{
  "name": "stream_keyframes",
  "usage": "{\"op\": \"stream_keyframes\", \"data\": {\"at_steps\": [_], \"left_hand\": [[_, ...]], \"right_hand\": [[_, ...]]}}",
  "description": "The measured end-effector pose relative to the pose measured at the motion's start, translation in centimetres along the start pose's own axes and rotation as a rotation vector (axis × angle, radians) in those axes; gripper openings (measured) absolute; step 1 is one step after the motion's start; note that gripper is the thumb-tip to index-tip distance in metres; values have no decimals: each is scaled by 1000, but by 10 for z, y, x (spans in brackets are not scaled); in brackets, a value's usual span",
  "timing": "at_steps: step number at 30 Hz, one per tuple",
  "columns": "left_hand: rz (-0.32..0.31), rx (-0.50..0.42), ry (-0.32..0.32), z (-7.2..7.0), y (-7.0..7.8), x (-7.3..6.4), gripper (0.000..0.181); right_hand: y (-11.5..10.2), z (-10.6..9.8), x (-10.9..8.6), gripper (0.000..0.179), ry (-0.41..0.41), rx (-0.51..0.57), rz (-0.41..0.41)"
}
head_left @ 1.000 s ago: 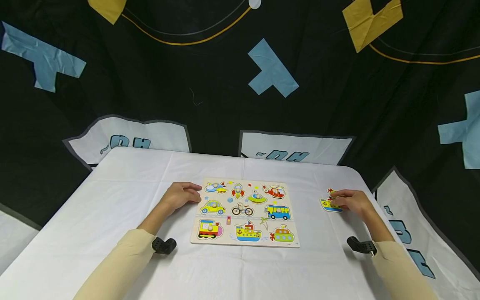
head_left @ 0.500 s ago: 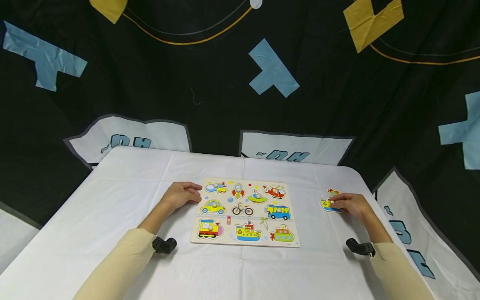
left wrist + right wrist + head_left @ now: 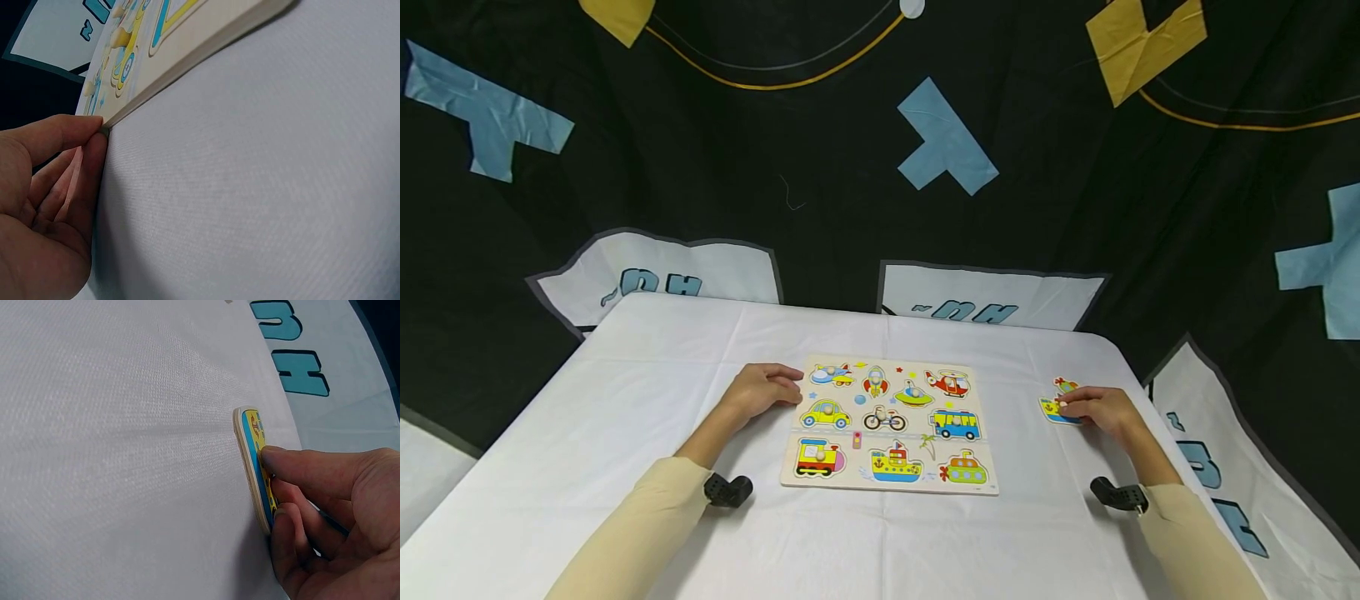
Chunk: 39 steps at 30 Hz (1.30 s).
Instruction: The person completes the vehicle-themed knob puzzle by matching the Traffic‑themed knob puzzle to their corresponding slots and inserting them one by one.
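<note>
A wooden puzzle board [image 3: 865, 492] with vehicle pictures lies on the white table. My left hand [image 3: 763, 389] is beside it, thumb and fingertips touching its left edge; in the left wrist view, the left hand [image 3: 56, 187] reaches the board's edge [image 3: 187, 65] with the thumb tip. On the right, my right hand [image 3: 1103, 408] pinches a yellow-and-blue boat puzzle piece [image 3: 1052, 409]. Close up in the right wrist view, the right hand [image 3: 337, 506] covers part of the boat piece [image 3: 252, 444]. Just behind it lies another piece [image 3: 1065, 384] with a red propeller shape, partly hidden.
Several knobbed pieces sit in the board, among them a train [image 3: 815, 457], a car [image 3: 825, 413], a bus [image 3: 956, 424] and a helicopter [image 3: 948, 383]. The white tablecloth [image 3: 820, 550] covers the table. A black curtain [image 3: 820, 183] hangs behind.
My right hand shifted slightly down and left over the boat piece, uncovering more of the propeller piece behind it. The left hand and the board stay put.
</note>
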State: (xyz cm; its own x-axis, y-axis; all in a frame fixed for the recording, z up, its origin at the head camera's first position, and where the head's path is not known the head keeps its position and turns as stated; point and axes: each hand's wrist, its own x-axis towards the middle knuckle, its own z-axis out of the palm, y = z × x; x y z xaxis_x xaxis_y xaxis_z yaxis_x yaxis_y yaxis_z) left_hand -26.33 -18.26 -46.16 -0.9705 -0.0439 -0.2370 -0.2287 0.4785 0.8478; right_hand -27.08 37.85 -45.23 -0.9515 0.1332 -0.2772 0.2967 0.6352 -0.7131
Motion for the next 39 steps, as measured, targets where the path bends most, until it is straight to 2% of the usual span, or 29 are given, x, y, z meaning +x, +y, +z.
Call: {"op": "stream_keyframes", "data": {"at_steps": [15, 26, 32, 39], "left_hand": [[-9, 1, -2, 2, 1, -1, 43], [3, -5, -13, 0, 3, 0, 44], [8, -3, -16, 0, 2, 0, 44], [-4, 5, -10, 0, 2, 0, 44]], "right_hand": [[-5, -1, -3, 37, 3, -7, 2], [-20, -2, -7, 38, -31, -24, -30], [-31, 4, -11, 39, -49, -56, -76], [-44, 21, -13, 34, -53, -76, -117]]}}
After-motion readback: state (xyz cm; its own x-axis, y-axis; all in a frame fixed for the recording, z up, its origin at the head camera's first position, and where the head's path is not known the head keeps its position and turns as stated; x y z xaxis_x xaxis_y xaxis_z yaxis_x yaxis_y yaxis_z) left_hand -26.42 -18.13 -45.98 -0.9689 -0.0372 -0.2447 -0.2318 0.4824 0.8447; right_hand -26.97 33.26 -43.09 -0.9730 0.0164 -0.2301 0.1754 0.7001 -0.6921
